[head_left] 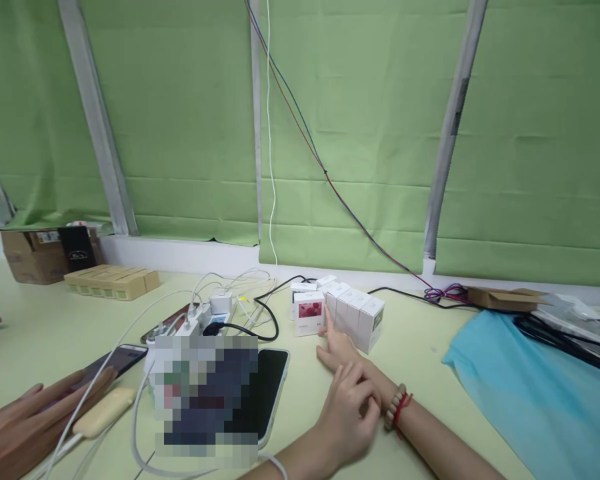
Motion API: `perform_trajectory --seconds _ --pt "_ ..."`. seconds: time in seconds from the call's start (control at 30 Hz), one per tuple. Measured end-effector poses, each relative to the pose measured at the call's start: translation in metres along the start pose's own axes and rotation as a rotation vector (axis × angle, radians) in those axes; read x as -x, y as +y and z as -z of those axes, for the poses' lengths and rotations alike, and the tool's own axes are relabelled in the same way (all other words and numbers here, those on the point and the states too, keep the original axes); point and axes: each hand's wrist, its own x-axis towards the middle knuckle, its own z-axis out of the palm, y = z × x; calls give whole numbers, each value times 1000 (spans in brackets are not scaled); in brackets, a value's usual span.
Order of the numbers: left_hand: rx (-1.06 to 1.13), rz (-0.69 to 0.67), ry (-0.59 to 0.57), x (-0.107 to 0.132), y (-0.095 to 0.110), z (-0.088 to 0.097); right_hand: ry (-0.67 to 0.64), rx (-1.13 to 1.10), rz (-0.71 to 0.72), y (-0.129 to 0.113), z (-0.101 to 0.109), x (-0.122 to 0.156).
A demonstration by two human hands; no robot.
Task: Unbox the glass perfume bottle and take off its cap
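Note:
My right hand (339, 345) reaches forward over the table, wearing a beaded bracelet (395, 408) and a red string at the wrist. Its index finger is stretched out at the edge of a small white box (309, 321) with a pink picture; the other fingers are partly hidden. Right beside that finger stands a row of white boxes (353, 313). My left hand (351, 408) is curled against my right wrist, with nothing visible in its fingers. Nearby lies a dark-screened phone (273, 383), partly covered by a blurred patch.
A white power strip (193, 325) with chargers and tangled cables stands left of the boxes. At left, another person's hand (25, 427) lies by a phone (125, 358) and a yellow power bank (105, 412). Cartons (35, 257) sit behind; blue cloth (500, 387) lies at right.

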Motion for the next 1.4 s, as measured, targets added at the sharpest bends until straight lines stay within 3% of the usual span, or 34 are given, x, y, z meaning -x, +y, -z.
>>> perform_trajectory --seconds 0.1,0.17,0.27,0.3,0.37,0.43,0.53,0.6,0.73,0.8,0.93,1.07,1.17,1.27,1.4 --pt "-24 -58 28 0 -2 4 42 -34 101 -1 10 7" --pt "-38 -95 47 0 -3 6 230 7 199 1 23 15" --pt "-52 -139 46 0 -1 7 622 217 323 11 50 28" --pt "-58 -147 39 0 -1 6 707 295 326 17 59 30" --pt "-71 -146 16 0 1 5 752 343 221 32 73 33" --pt "-82 -147 -8 -1 2 4 666 222 91 50 79 33" --pt "-92 -140 -42 -3 2 5 471 -133 -47 71 75 31" --pt "-93 -112 -54 -3 2 6 463 -270 -116 77 71 32" --pt "-65 -33 -43 -1 3 9 530 -253 -204 74 69 45" --pt "-46 6 6 0 2 10 488 -255 -203 71 71 59" --pt "-69 90 97 0 -7 5 338 -406 -62 63 71 90" --pt "-155 180 30 -4 -15 1 176 -542 104 47 64 111" --pt "-173 110 -71 -5 -14 2 69 -636 159 35 60 121" --pt "-137 99 -142 -5 -14 4 -24 -788 131 30 58 126" --pt "-210 89 -29 -8 -24 4 -7 -1132 -49 31 59 122"
